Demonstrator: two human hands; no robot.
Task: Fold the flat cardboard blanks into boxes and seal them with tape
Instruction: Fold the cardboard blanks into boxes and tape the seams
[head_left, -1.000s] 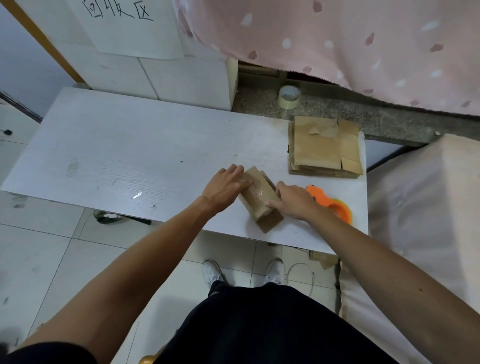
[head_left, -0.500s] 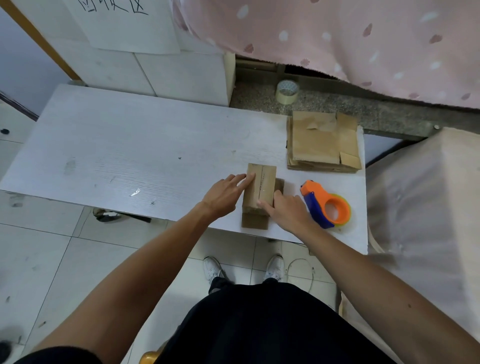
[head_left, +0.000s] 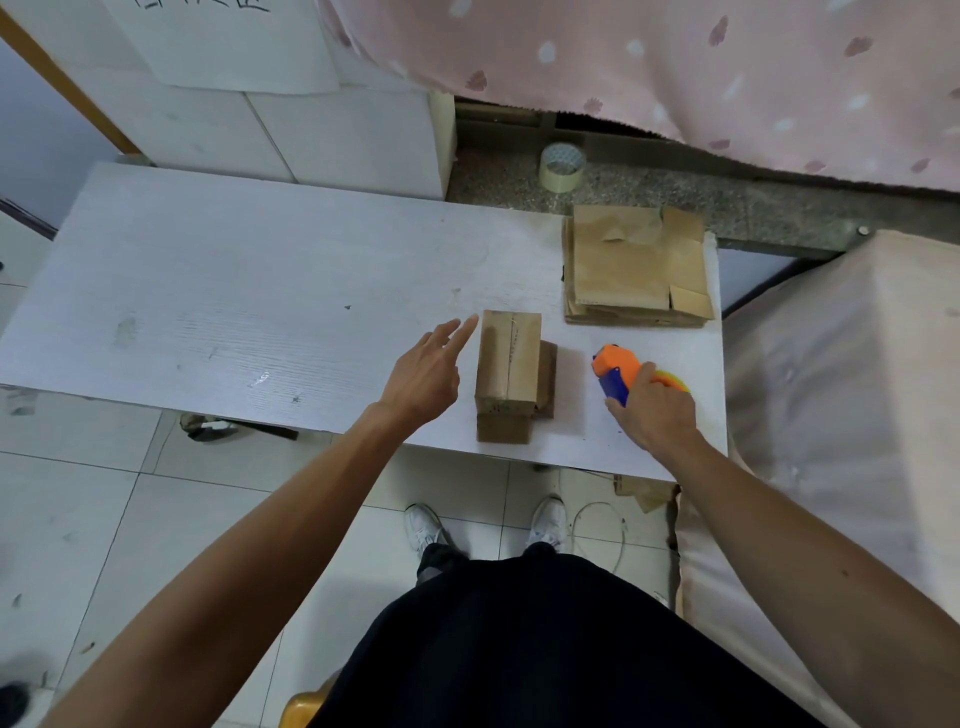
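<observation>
Sealing step in hand. The small brown cardboard box (head_left: 508, 358) stands on the white wood-grain table (head_left: 234, 291), centre seam uppermost and flaps splayed at its near end. The left hand (head_left: 426, 371), fingers straight and apart, hovers just left of the box. To the box's right, the right hand (head_left: 652, 410) grips the orange plastic tape dispenser (head_left: 618, 371). Judged next: steady the box, then tape the seam.

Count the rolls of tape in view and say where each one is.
2. One loose roll stands on the stone ledge beyond the table. The second roll sits in the orange dispenser, mostly hidden under the right hand. Others may be hidden.
</observation>
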